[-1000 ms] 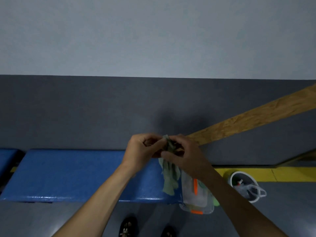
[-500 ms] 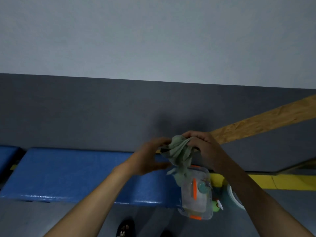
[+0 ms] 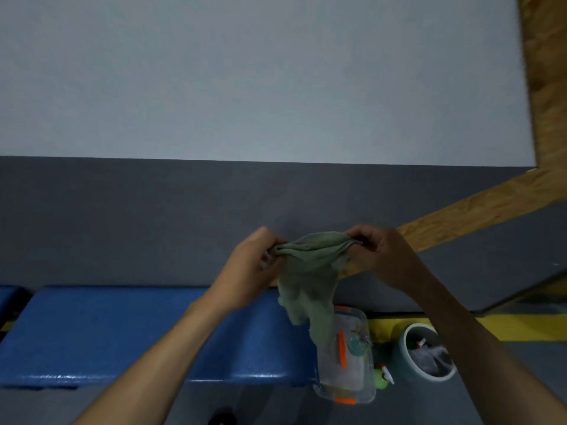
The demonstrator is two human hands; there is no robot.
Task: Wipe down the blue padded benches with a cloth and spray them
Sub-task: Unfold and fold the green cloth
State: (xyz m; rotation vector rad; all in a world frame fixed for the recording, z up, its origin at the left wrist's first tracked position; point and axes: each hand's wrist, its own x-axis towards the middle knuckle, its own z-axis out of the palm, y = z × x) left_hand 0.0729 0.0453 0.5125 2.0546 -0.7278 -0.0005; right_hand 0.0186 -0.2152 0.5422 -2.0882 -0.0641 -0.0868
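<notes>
Above the right end of the blue padded bench (image 3: 101, 329), both hands hold a green cloth (image 3: 310, 271) up in front of the grey lower wall (image 3: 122, 219). The left hand (image 3: 248, 268) grips the cloth's left upper corner, its fingers (image 3: 270, 256) curled round a bunched bit of fabric. The right hand (image 3: 383, 256) pinches the right upper corner, its fingers (image 3: 360, 237) bent tightly on the edge. Between the two hands the top edge of the cloth runs in a shallow arch, and the rest hangs down in loose folds, narrowing to a ragged tail that ends in front of a clear plastic box (image 3: 346, 366).

That box has orange clips and sits on the floor just off the bench's right end; whether it touches the bench cannot be told. Beside its right side lies a small green spray bottle (image 3: 382, 377) with a white nozzle, mostly hidden. Further right stands a round pale bucket (image 3: 408, 351) with crumpled clear plastic inside it. A yellow floor stripe (image 3: 521, 328) runs behind the box and bucket along the foot of the wall.

The bench top shows a shiny streak along its near edge. A second blue bench (image 3: 7, 299) shows at the far left, apart from the first by a narrow gap. A sloping chipboard beam (image 3: 478, 207) crosses the wall behind the right hand, joining an upright chipboard panel (image 3: 549, 87) at the top right. The upper wall is pale grey.
</notes>
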